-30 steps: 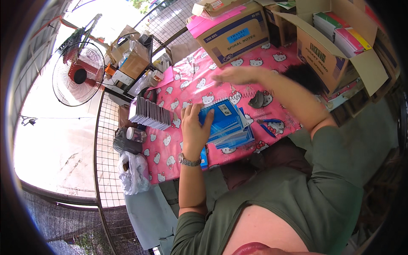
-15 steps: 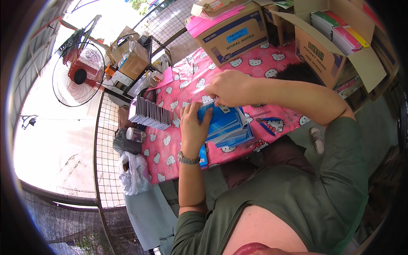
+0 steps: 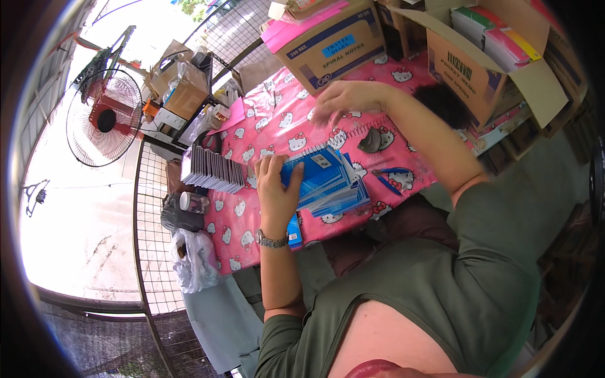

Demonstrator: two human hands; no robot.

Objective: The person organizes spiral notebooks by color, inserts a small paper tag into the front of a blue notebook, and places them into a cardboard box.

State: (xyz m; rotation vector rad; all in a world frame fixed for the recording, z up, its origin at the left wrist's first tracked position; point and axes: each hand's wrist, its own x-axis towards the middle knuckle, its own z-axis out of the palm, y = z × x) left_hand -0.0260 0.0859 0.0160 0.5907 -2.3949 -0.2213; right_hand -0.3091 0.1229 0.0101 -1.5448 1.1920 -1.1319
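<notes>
- Blue-covered rectangular notebook [image 3: 309,179] was seen on top of an uneven, fanned stack of blue notebooks [image 3: 345,203], on a pink cartoon-print tablecloth [image 3: 239,220].
- Left hand [image 3: 275,189]: notebook was gripped at its left side, thumb laid on the cover, fingers bent over the far corner. Grip was narrow.
- Right hand [image 3: 353,101]: raised over the cloth beyond the notebook, apart from it. Fingers were loosely bent and blurred; whether anything was pinched could not be told.
- Pale, thin spiral wire [image 3: 338,137]: coils were visible at the notebook's far edge, with a loose, stretched length trailing right toward a dark grey lumpy object [image 3: 373,141].
- Progress, as judged: coil looked partly seated along the far edge; number of holes filled could not be made out. Trailing length was left outside the edge. State of the notebooks beneath was mostly hidden.
- Blue-handled hand tool [image 3: 389,184] was laid right of the stack, touched by neither hand.
- Neat row of small dark-edged booklets [image 3: 214,170] was lined up left of the left hand; whether it was finished work could not be told.
- Open brown cardboard box [image 3: 463,79] was placed at far right, loaded with colour-covered notebooks [image 3: 498,38].
</notes>
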